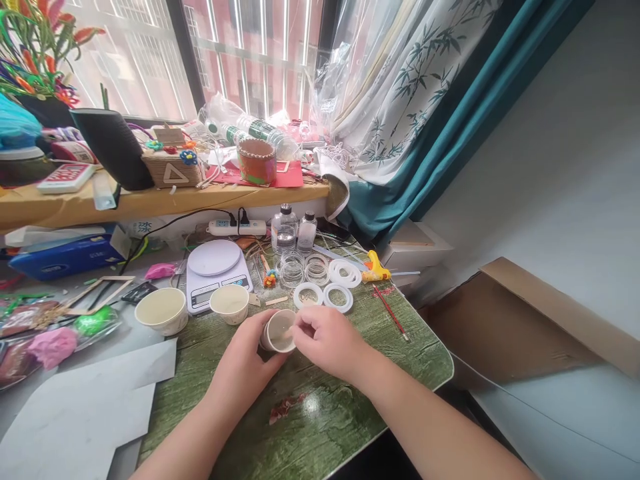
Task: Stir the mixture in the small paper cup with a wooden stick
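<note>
- green wood-look table [320, 417] fills the lower middle, with a window [135, 60] and teal curtain [400, 153] beyond its far edge
- cardboard box [515, 327] lies open on the floor off the table's right edge
- large white paper sheet [75, 407] lies just past the table's left edge
- wooden shelf [150, 203] runs under the window, crowded with craft stuff, including a brown-and-red pot [257, 161] and plastic bottles [255, 133]
- left hand [243, 353] is clenched around a small white cup [277, 331], fingers wrapped on its outside, cup tipped with its mouth toward the right hand
- the cup sits near the table's middle, held off the surface, pale stuff visible inside
- right hand [327, 340] is just at the cup's mouth, fingers pinched together and touching or nearly touching it; cannot tell if anything is pinched
- kitchen scale [215, 273] sits at the far left corner of the table
- two white cups with pale contents: one [161, 310] off the left edge, one [230, 303] on the table just in front of the scale
- two glass bottles [285, 230] stand at the far edge, behind clear rings [292, 269] and white rings [309, 295]
- yellow glue gun [375, 267] is at the far right edge
- red-handled brush [391, 312] lies near the right edge
</note>
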`<state>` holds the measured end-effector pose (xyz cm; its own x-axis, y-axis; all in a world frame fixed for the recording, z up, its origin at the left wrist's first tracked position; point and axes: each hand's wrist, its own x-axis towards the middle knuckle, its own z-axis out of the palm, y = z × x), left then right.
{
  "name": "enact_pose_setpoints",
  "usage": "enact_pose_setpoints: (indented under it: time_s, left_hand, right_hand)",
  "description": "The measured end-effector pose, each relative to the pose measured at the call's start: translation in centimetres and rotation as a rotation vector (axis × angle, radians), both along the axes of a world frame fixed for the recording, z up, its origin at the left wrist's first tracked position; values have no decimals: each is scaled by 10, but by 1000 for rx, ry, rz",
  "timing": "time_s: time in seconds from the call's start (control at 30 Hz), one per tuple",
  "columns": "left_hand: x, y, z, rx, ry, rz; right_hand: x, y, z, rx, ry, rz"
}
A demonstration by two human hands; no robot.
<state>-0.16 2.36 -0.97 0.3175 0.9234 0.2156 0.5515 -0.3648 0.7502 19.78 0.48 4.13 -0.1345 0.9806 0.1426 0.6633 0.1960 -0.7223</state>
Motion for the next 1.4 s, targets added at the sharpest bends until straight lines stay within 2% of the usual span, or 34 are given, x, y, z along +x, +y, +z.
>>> enact_pose_setpoints:
  time_s: [0.27, 0.43, 0.6, 0.67, 0.77, 0.87, 1.0, 1.13, 1.4]
  left_hand:
    - [0, 0, 0, 3, -16, -12]
    - [-2, 0, -2, 15, -21, -13]
    - [-2, 0, -3, 9, -27, -10]
    - [-2, -1, -3, 20, -32, -17]
    - [-2, -3, -2, 32, -42, -19]
    - [-1, -4, 0, 53, -45, -10]
    - [-2, -4, 1, 80, -44, -10]
    - [-1, -4, -1, 89, -51, -8]
    - [0, -4, 1, 79, -48, -14]
  right_hand:
    - [1, -2, -1, 47, -17, 18]
    - [-2, 1, 6, 86, -91, 71]
    - [-1, 2, 14, -6, -88, 85]
    - [1, 2, 15, 10, -90, 40]
    - [3, -1, 14, -56, -76, 20]
    - [2, -5, 16, -13, -109, 12]
    - [-1, -9, 19, 2, -98, 78]
    - [0, -7, 19, 43, -147, 35]
    - [1, -6, 14, -44, -10, -3]
